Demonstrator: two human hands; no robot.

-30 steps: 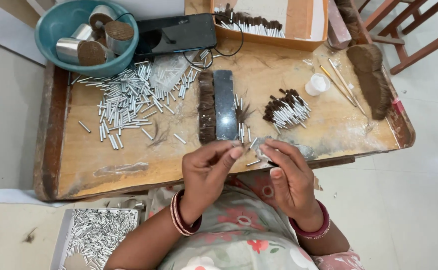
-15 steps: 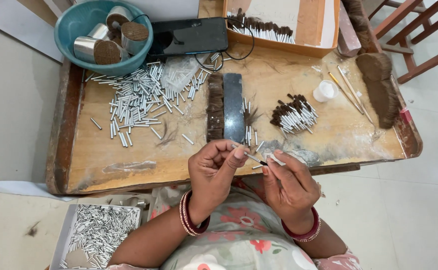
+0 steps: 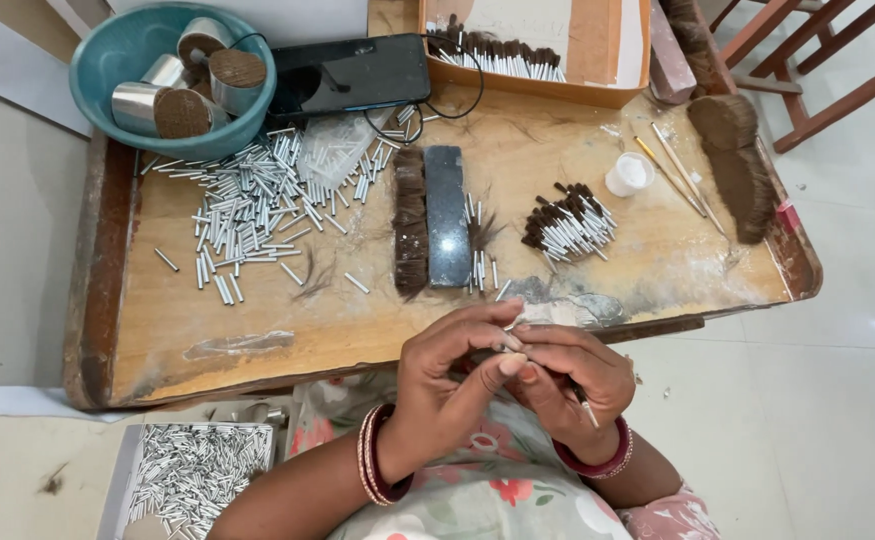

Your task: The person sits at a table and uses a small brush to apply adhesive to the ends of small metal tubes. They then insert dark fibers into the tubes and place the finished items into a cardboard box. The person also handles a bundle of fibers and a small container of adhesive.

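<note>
A: What sits between the fingers?

B: A small silver metal tube [image 3: 508,343], pinched at the meeting point of both hands, just off the near edge of the wooden work table [image 3: 257,345] and above the person's lap; most of it is hidden by the fingertips.

A: How do the hands stand?

B: The left hand [image 3: 447,385] curls in, thumb and forefinger clenched on the tube; the right hand [image 3: 567,380] closes against it from the other side, and a thin pointed stick [image 3: 585,408] pokes out below its palm; whether the right fingers also grip hair cannot be told.

A: What would make this step go well?

B: By the look of it, the person does best keeping the tube level and the pinch near its mouth, so the fine fibres stay gathered; working close over the table edge means a dropped piece lands on the board.

A: And around the hands?

B: Straight ahead lies a dark flat stone [image 3: 446,228] with a dark hair bundle [image 3: 409,220] beside it; to the right, a heap of finished brush tips [image 3: 567,222]; to the left, loose silver tubes [image 3: 247,210] scattered wide; beyond them a teal bowl [image 3: 122,55] holding 4 tins, and a black phone [image 3: 349,75]; a second tray of tubes [image 3: 192,475] rests near the left elbow.
</note>
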